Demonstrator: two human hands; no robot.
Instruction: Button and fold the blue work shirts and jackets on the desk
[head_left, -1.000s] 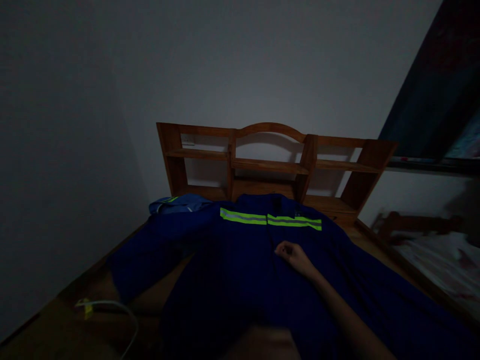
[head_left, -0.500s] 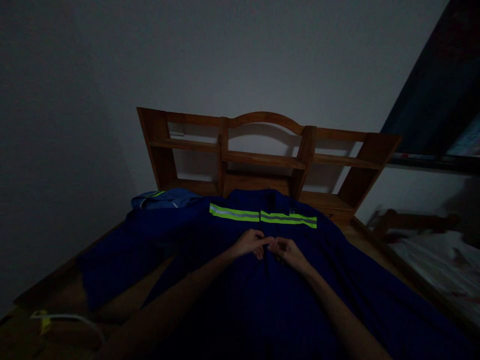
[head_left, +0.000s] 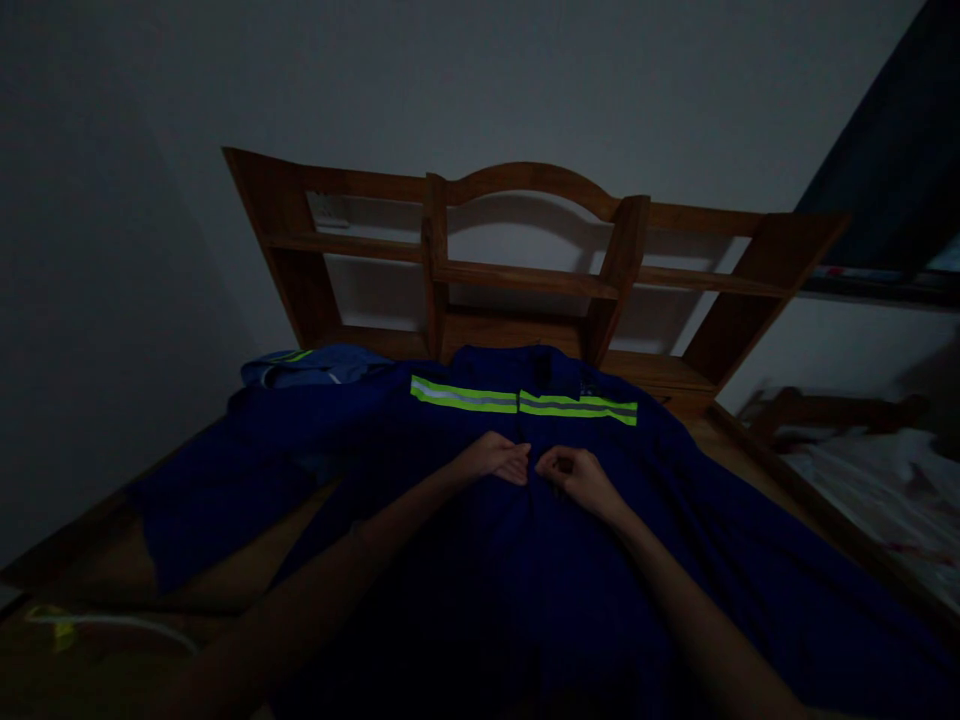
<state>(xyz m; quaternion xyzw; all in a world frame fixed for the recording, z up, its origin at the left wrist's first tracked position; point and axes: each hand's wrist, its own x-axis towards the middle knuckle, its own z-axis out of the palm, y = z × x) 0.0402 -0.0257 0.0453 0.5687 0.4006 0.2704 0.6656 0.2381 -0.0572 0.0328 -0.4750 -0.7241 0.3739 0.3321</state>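
A dark blue work jacket lies spread flat, collar away from me, with a yellow-green and silver reflective band across the chest. Over its front opening, just below the band, are both my hands. My left hand is closed, its fingers pinching at the left edge of the front placket. To the right of the opening, my right hand is curled with thumb and fingertips together at the other edge. A small gap separates the hands. Dim light hides what exactly the fingertips hold.
Behind the jacket stands a wooden shelf unit against the wall. A lighter blue folded garment lies at the back left. White cloth is heaped on the right. A pale cord shows at lower left.
My hands, whose fingertips were touching over the opening, have drawn slightly apart. My left hand's outstretched finger has curled in. The view has tilted down, moving the shelf up in the picture.
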